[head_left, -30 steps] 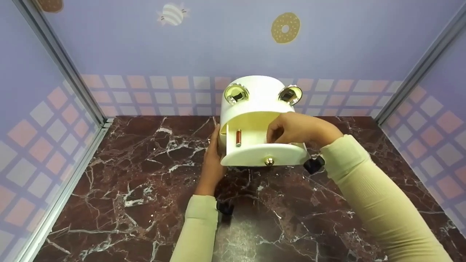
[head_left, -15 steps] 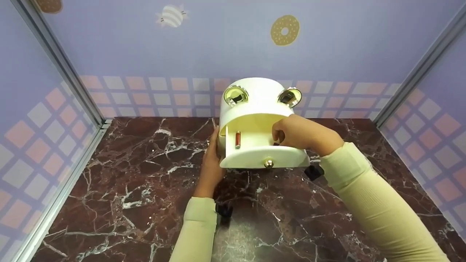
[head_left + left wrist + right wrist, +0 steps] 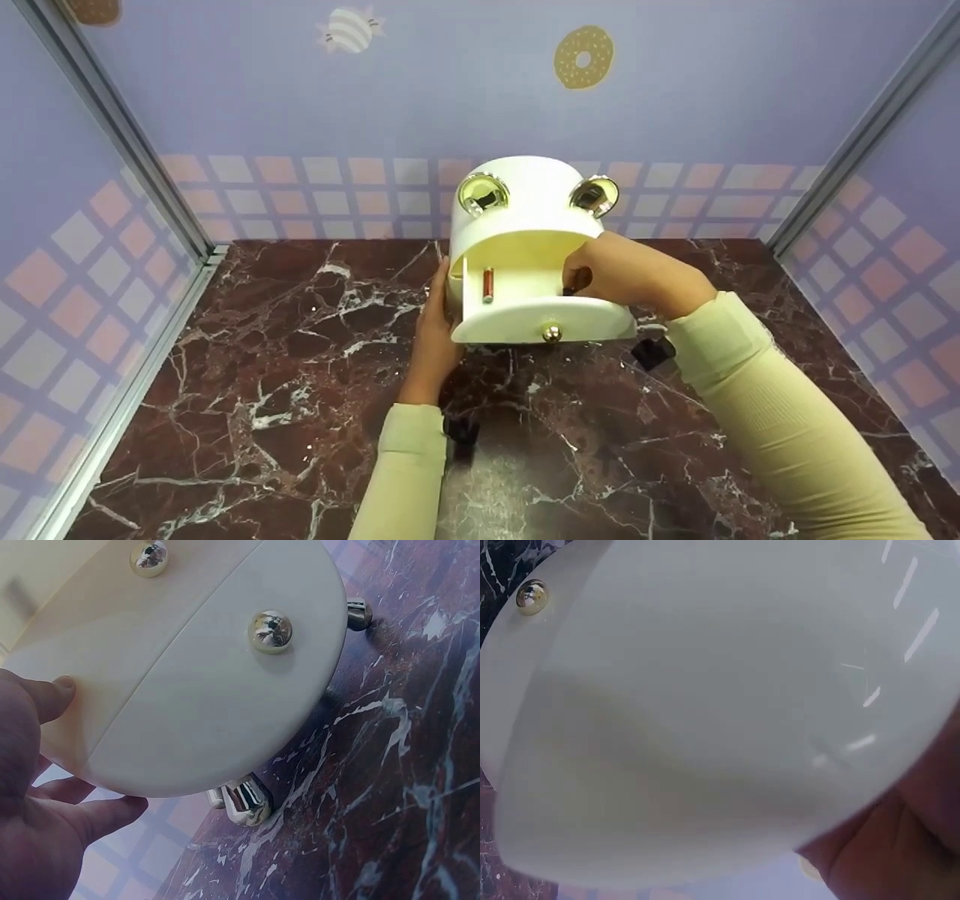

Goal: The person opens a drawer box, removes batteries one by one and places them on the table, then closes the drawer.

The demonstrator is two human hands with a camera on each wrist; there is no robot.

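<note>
A white box with drawers (image 3: 525, 169) and round gold knobs stands on the table, its upper drawer (image 3: 480, 328) pulled out. Inside that drawer, toward its left side, lies a red-brown battery (image 3: 488, 285). My left hand (image 3: 435, 337) holds the box by its left side; in the left wrist view, the thumb lies over the front edge. My right hand (image 3: 626, 274) reaches into the drawer from the right, fingers curled down, with a small dark thing (image 3: 568, 291) at the fingertips, mostly hidden. The drawer front (image 3: 705, 690) covers those fingertips in the right wrist view.
Two shiny gold discs (image 3: 483, 193) stick out from the box's top. Silvery feet (image 3: 249, 799) hold it up off the dark marbled table (image 3: 300, 405). A patterned wall (image 3: 337, 105) stands close behind, with side panels left and right.
My right hand has moved slightly right within the drawer, and the small dark thing has come into sight at its fingertips. The left hand keeps its hold on the box.
</note>
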